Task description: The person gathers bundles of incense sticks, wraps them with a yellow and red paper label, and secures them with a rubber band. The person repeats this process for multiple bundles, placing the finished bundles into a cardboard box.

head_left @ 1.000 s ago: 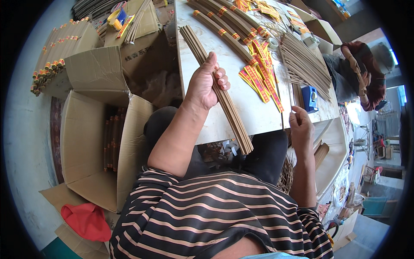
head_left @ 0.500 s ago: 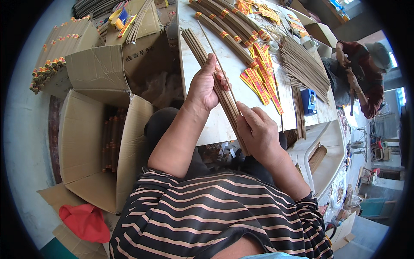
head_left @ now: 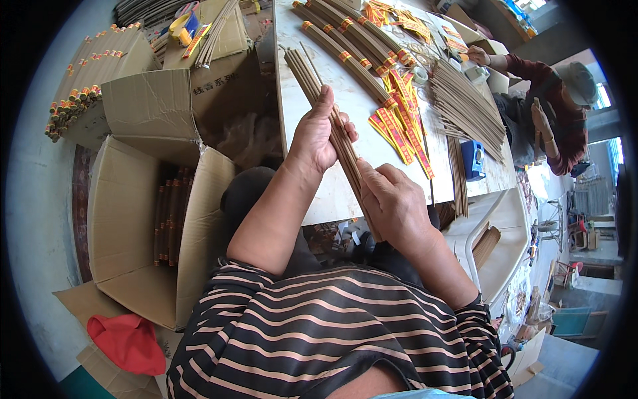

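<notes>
A long bundle of brown incense sticks [head_left: 307,76] lies slanted over the front edge of the white table [head_left: 359,110]. My left hand [head_left: 318,136] grips its middle, fingers wrapped around it. Closed around the bundle's near end, just below the table edge, is my right hand [head_left: 393,203]. Yellow and red paper wrappers [head_left: 399,130] lie on the table right of my hands. Several banded incense bundles [head_left: 352,46] lie farther back.
An open cardboard box [head_left: 143,226] with incense bundles inside stands on the floor to my left, more boxes behind it. A red cloth [head_left: 126,342] lies lower left. Loose sticks [head_left: 468,106] and a blue object [head_left: 473,158] are at the right. Another person [head_left: 551,106] works at the table's far end.
My right hand came in from the table's right edge and closed on the near end of the bundle. The left hand kept its grip on the middle.
</notes>
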Tool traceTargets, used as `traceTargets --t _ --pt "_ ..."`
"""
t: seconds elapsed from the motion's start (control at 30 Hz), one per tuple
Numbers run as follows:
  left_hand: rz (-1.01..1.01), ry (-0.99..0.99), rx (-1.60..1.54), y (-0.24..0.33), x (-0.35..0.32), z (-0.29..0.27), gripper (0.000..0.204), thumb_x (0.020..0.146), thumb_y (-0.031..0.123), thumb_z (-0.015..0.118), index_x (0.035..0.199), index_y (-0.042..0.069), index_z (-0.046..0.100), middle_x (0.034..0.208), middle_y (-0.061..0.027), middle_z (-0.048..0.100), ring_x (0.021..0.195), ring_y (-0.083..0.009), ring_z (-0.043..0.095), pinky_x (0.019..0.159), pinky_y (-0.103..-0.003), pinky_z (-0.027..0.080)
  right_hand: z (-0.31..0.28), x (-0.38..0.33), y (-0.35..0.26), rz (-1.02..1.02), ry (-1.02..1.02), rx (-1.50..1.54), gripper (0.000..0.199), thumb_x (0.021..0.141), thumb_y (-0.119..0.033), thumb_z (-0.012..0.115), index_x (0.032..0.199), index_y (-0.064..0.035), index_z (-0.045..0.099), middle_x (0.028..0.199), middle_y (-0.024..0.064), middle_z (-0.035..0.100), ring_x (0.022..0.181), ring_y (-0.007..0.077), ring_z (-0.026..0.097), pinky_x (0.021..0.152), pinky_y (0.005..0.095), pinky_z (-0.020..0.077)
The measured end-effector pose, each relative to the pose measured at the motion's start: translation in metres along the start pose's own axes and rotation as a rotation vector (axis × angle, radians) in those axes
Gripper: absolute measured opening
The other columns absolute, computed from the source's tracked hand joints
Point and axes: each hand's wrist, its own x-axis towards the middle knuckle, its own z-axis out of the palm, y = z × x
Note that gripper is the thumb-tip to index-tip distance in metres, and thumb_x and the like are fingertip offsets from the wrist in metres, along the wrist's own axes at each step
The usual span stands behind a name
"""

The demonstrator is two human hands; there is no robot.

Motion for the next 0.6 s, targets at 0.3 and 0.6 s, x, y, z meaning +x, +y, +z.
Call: traceTargets --t 0.3,0.6 --pt "0.009 -0.038 0.006 0.000 -0.001 0.000 0.040 0.075 0.046 0.068 0.072 0.013 0.044 0.058 -0.0006 0.045 0.051 -0.0140 0.045 0.049 -0.026 0.041 0.004 -0.002 -0.002 0.008 -0.065 -0.059 0.031 0.077 -0.005 0.061 0.108 -0.0013 0.060 0.073 0.0123 0.057 0.065 0.0277 0.058 0.056 0.0355 0.0482" --pt "-0.029 -0.170 -0.066 0.005 -0.004 0.001 0.023 0.086 0.021 0.060 0.071 0.013 0.045 0.056 0.0014 0.044 0.045 -0.0087 0.042 0.041 -0.023 0.036 0.020 -0.001 0.018 0.285 -0.076 0.440 0.041 0.081 -0.026 0.065 0.110 0.0010 0.052 0.091 0.0147 0.060 0.084 0.0245 0.059 0.072 0.0305 0.0484"
